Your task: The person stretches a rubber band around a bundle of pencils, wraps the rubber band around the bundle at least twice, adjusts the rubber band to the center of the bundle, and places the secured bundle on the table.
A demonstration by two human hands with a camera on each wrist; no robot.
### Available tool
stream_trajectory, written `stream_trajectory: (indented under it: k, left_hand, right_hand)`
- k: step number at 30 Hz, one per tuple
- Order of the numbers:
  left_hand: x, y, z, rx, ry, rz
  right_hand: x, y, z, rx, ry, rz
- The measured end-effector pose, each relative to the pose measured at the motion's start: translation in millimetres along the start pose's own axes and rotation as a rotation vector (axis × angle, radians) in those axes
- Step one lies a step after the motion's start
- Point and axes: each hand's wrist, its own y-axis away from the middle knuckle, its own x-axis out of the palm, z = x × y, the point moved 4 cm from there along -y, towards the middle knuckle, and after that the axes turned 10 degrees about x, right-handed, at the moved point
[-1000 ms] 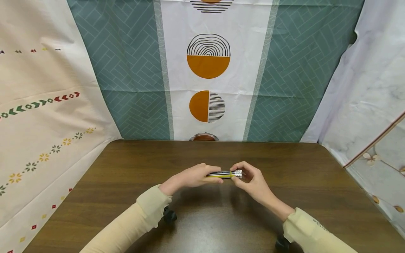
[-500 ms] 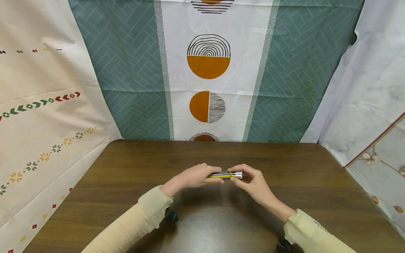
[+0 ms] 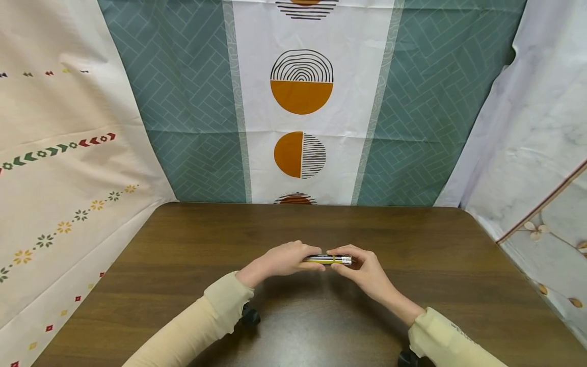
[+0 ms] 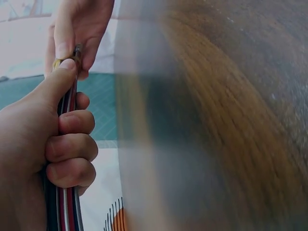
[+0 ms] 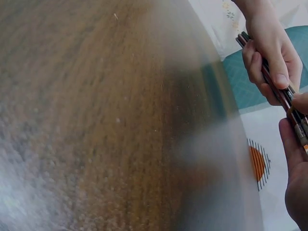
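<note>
A bundle of pencils [image 3: 317, 260], striped in dark, white, yellow and red, is held level above the table, its silver-and-white eraser ends to the right. A yellow rubber band [image 3: 334, 260] circles it near those ends. My left hand [image 3: 285, 259] grips the bundle, fingers curled round it and thumb lying along it, as the left wrist view shows. My right hand [image 3: 366, 271] pinches the bundle at the band between thumb and fingers. The left wrist view has the left thumb tip right beside the band. The left palm hides part of the pencils.
The brown wooden table [image 3: 293, 224] lies below both hands. Patterned cloth [image 3: 302, 112] hangs behind it, with more cloth at the left [image 3: 69, 178] and right [image 3: 518, 153]. Dark wrist camera mounts [image 3: 250, 316] sit below the cuffs.
Both hands and the bundle have come slightly lower in the head view. The right fingertips have shifted a little left along the pencils, over the band. Both hands keep their hold.
</note>
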Motion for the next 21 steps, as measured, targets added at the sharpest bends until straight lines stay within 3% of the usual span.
stream_trajectory:
  k: [7, 12, 18, 21]
  left_hand:
    - [8.9, -6.0, -5.1, 0.005, 0.085, 0.024]
    - [7.6, -7.3, -7.4, 0.006, 0.103, 0.006]
    - [1.0, 0.1, -3.9, 0.022, 0.243, 0.047]
    - [-2.5, 8.6, 3.0, -0.002, 0.294, 0.071]
  right_hand:
    - [0, 2.4, 0, 0.061, 0.121, 0.001]
    - [-7, 1.1, 2, 0.076, 0.147, -0.006]
    - [-14, 0.3, 12, 0.100, 0.132, 0.019]
    - [-17, 0.6, 17, 0.096, 0.128, 0.005]
